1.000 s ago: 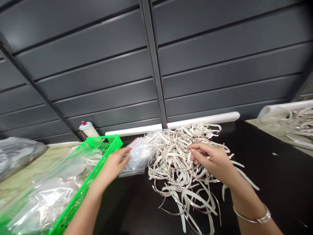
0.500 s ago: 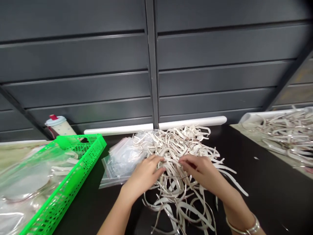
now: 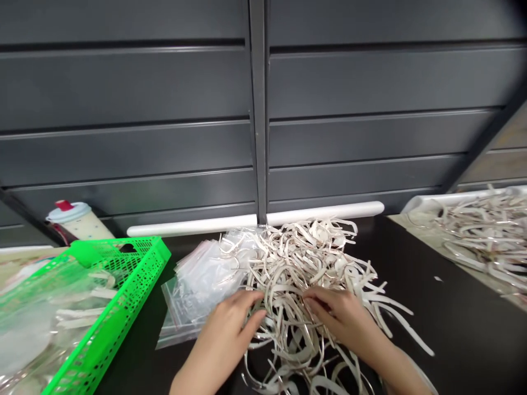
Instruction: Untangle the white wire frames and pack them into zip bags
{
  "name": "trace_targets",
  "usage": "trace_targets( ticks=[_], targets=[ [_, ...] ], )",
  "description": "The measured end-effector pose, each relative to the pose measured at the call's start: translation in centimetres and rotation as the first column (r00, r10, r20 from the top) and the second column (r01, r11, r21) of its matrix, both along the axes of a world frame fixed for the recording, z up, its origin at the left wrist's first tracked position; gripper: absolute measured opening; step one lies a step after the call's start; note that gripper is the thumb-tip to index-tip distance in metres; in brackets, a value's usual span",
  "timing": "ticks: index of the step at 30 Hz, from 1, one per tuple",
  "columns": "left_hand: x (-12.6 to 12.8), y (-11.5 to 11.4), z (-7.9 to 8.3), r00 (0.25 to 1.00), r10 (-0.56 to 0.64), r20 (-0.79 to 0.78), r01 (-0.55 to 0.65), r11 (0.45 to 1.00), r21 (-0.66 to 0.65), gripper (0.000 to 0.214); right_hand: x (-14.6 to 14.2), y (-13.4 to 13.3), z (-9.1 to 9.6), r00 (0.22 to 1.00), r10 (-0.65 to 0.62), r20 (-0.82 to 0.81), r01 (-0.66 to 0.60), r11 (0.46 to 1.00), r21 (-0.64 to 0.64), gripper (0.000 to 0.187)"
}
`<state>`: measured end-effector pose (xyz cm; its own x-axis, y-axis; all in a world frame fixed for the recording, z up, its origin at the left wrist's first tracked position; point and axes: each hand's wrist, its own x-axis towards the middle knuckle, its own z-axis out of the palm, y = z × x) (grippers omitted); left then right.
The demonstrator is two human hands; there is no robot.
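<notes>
a green plastic crate (image 3: 123,291) held clear bags (image 3: 28,334) at far left; just beside it, zip bags (image 3: 197,296) lay on the dark desk (image 3: 465,334). the left hand (image 3: 224,340) had drawn in against a heap of pale curved strips (image 3: 296,263), its fingers (image 3: 251,310) apart; the right hand (image 3: 341,318) had closed in too, fingers together, any clamp unclear. more strips (image 3: 481,236) lay on a pale surface (image 3: 411,225) at far right.
</notes>
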<state>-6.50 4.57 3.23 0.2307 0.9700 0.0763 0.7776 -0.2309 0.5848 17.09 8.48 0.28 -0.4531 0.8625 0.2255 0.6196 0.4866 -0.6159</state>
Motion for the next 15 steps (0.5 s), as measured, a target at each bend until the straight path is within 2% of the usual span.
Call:
trace_targets(
  ticks=[3,5,7,9,10,12,15],
  targets=[
    [-0.3,-0.5,0.6,1.0,0.019,-0.015,-0.018,0.999,0.045,0.026,0.7,0.2,0.4,1.0,-0.026,-0.01,0.026,0.999,0.017,0.026],
    [-0.5,-0.9,1.0,0.999,0.035,-0.038,-0.032,0.996,0.078,0.026,1.4,0.7,0.4,0.994,-0.106,-0.038,0.11,0.989,0.096,0.025],
    [-0.6,-1.2,1.4,0.997,0.052,-0.059,-0.046,0.993,0.107,0.027,2.1,1.4,0.1,0.975,-0.21,-0.072,0.221,0.95,0.221,0.025],
    [-0.5,-1.6,1.6,0.995,0.065,-0.071,-0.056,0.991,0.125,0.028,2.4,1.9,-0.2,0.961,-0.255,-0.106,0.275,0.908,0.315,0.024],
    [-0.4,-1.8,1.7,0.995,0.067,-0.076,-0.057,0.99,0.129,0.028,2.3,2.1,-0.4,0.963,-0.242,-0.116,0.267,0.904,0.334,0.023],
    [-0.2,-2.2,1.9,0.995,0.055,-0.087,-0.044,0.991,0.128,0.028,1.5,2.2,-0.7,0.979,-0.183,-0.093,0.203,0.929,0.309,0.023],
    [0.2,-2.6,2.2,0.995,0.016,-0.098,-0.004,0.993,0.118,0.027,-0.4,1.9,-1.4,0.992,-0.115,0.058,0.101,0.973,0.206,0.029]
  ],
)
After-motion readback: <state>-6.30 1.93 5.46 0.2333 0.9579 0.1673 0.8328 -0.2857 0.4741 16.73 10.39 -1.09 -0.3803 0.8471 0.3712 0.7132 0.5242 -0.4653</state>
